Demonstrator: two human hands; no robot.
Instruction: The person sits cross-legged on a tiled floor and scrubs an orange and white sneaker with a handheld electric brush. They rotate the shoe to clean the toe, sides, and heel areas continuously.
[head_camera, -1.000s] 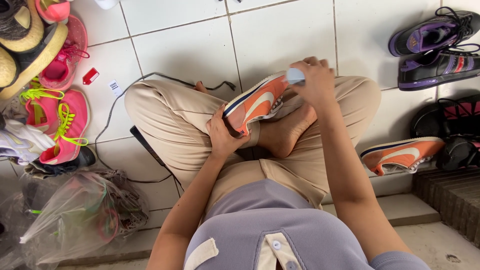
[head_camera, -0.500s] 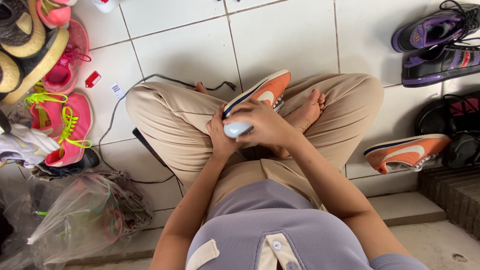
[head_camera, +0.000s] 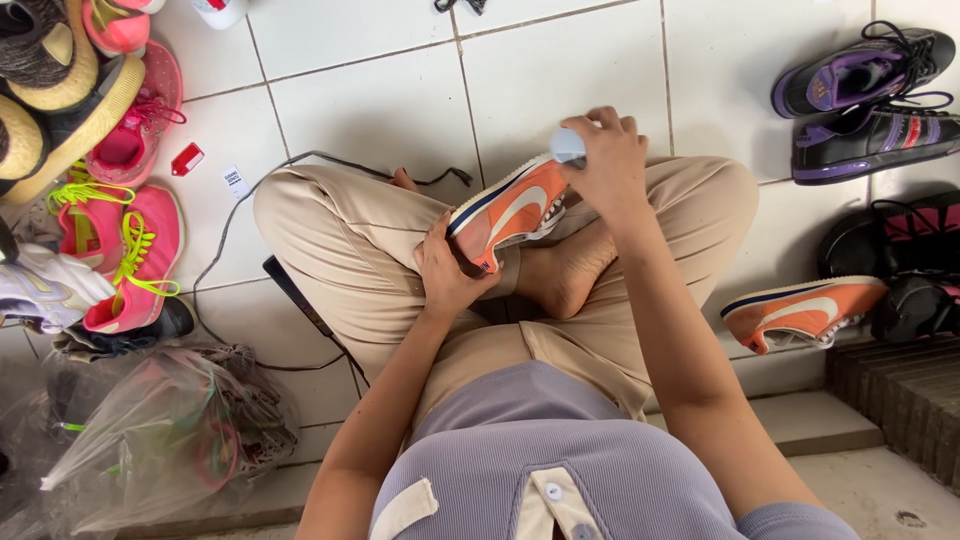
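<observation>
I am sitting cross-legged on the white tiled floor (head_camera: 380, 110), holding an orange sneaker (head_camera: 508, 212) over my lap. My left hand (head_camera: 448, 272) is gripping the shoe at its heel end, the grip clamped around it with the thumb lying on the orange upper. My right hand (head_camera: 607, 158) is closing on a small pale-blue object (head_camera: 567, 146) – the grip is wrapped tight around it – and is pressing it against the toe end of the shoe. A matching orange sneaker (head_camera: 800, 312) is lying on the floor to my right, well apart. Purple-and-black shoes (head_camera: 860, 95) are resting beyond it; pink shoes (head_camera: 120, 250) are lying to my left, near a clear plastic bag (head_camera: 150, 440).
</observation>
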